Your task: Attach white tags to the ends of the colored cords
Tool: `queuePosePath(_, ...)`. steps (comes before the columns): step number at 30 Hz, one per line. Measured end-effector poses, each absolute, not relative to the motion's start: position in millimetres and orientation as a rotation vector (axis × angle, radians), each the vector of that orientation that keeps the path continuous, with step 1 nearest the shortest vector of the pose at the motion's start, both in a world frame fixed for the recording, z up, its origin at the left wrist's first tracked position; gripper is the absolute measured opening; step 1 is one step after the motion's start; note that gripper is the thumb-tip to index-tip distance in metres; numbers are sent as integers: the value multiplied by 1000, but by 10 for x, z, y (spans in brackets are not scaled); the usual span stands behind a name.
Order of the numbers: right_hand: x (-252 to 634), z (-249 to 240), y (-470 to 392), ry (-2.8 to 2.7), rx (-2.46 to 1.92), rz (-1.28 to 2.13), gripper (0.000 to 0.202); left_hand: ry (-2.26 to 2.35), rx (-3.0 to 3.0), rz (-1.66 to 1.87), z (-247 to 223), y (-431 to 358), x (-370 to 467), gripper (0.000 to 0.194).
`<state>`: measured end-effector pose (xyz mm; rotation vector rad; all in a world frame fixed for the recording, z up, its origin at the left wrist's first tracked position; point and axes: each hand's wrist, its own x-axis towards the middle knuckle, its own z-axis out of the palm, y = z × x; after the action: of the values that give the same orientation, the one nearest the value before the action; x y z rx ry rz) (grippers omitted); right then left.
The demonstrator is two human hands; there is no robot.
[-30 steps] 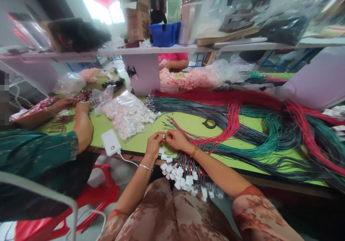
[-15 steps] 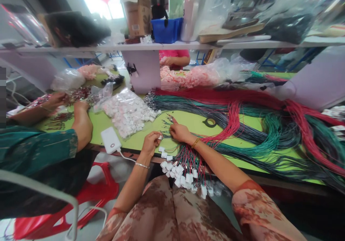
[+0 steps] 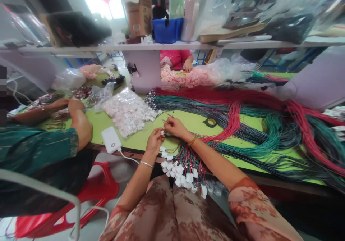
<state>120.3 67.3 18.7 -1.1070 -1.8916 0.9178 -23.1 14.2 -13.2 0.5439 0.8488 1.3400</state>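
Note:
My left hand (image 3: pixel 154 142) pinches a small white plastic connector (image 3: pixel 162 132) between thumb and fingertips. Right beside it, my right hand (image 3: pixel 175 128) is closed with its fingertips at the connector, on what looks like a thin wire; the exact grip is too small to make out. Loose wire ends with metal tips (image 3: pixel 170 116) lie just beyond my right fingers. Below my hands, a bunch of red, green and black wires with white connectors (image 3: pixel 178 171) on their ends hangs over the table edge.
A clear bag of white connectors (image 3: pixel 126 113) lies left of my hands, near a white power bank (image 3: pixel 111 140) with a cable. Black tape (image 3: pixel 210 122) and long red wire bundles (image 3: pixel 215 94) lie to the right. Co-workers' hands (image 3: pixel 77 106) work at left and across the table.
My hands have come together: the right moved left, the left rose slightly to the right with the connector. The hands of the co-workers at left and across have shifted.

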Motion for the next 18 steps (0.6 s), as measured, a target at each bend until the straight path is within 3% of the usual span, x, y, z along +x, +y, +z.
queuePosePath(11,1325,46,582,-1801,-1202,1061,18,772,466,1350,-149,160,-216,13)
queuePosePath(18,1286,-23,528,-1793,-1241,1077,20,813,545,1357,-138,138,-215,20)
